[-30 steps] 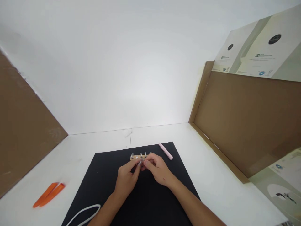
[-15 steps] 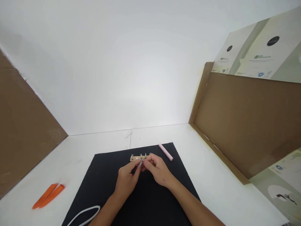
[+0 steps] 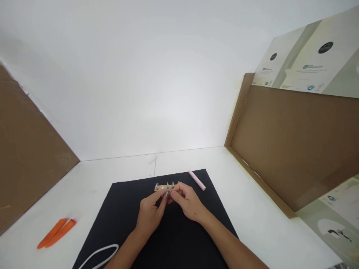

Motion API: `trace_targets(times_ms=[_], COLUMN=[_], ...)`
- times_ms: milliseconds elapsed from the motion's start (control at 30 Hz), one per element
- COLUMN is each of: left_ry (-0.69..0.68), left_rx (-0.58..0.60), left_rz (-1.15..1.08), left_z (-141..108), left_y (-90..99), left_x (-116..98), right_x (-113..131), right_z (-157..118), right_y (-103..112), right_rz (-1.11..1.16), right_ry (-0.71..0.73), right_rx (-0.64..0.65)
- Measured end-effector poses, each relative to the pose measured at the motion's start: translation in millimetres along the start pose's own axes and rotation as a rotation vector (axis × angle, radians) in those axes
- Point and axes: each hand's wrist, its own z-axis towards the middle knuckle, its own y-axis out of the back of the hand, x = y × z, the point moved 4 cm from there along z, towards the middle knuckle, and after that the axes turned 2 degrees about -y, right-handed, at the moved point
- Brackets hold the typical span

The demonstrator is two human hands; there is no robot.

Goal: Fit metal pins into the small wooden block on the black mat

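Observation:
My left hand [image 3: 153, 209] and my right hand [image 3: 187, 201] meet over the black mat, fingertips nearly touching. Between them is a small silvery metal piece [image 3: 169, 190], too small to name; thumb and finger of each hand are pinched on it. Just beyond the fingertips lies a tan strip [image 3: 160, 188] with several small metal fittings [image 3: 167, 185] standing along it. My right fingers hide part of its right end. The contact between the metal piece and the strip cannot be made out.
A pink stick [image 3: 197, 180] lies at the mat's far right corner. On the white table to the left rest two orange strips [image 3: 57, 233]. A white cord loop [image 3: 108, 248] lies beside my left forearm. Cardboard panels [image 3: 280, 149] stand at both sides, and the black mat [image 3: 120, 198] spans the middle.
The view has shifted very slightly. Both hands keep the same pinch at the same place, with only a tiny movement of the fingertips around the metal piece.

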Motion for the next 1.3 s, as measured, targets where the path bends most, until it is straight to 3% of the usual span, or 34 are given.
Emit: trace_targets(times_ms=[300,533,667,833,1000,1300], left_ry=[0.024,0.059,0.089,0.108,0.112,0.231], left_rx=[0.001,0.044,-0.007,-0.177,-0.122,-0.154], left_rz=[-0.008,-0.027,-0.080,0.022,0.013,0.522], left_z=[-0.8,-0.5,2.0,4.5,4.0,1.9], left_y=[0.7,-1.3,1.5,11.2,6.3,4.6], left_x=[0.7,0.0,2.3,5.4,12.4,29.3], right_x=[5.1,-2.8,-4.2,-4.7,-3.7,-6.3], right_z=[-0.9,1.5,2.8,4.3,4.3,9.9], right_y=[-1.3,1.4,4.0,8.3,7.5,20.9], right_rz=[-0.047,-0.021,0.019,0.029,0.030,0.018], right_ry=[0.001,-0.002,-0.001,-0.003,0.003,0.022], right_rx=[0.028,-0.031,-0.066,-0.104,-0.103,-0.181])
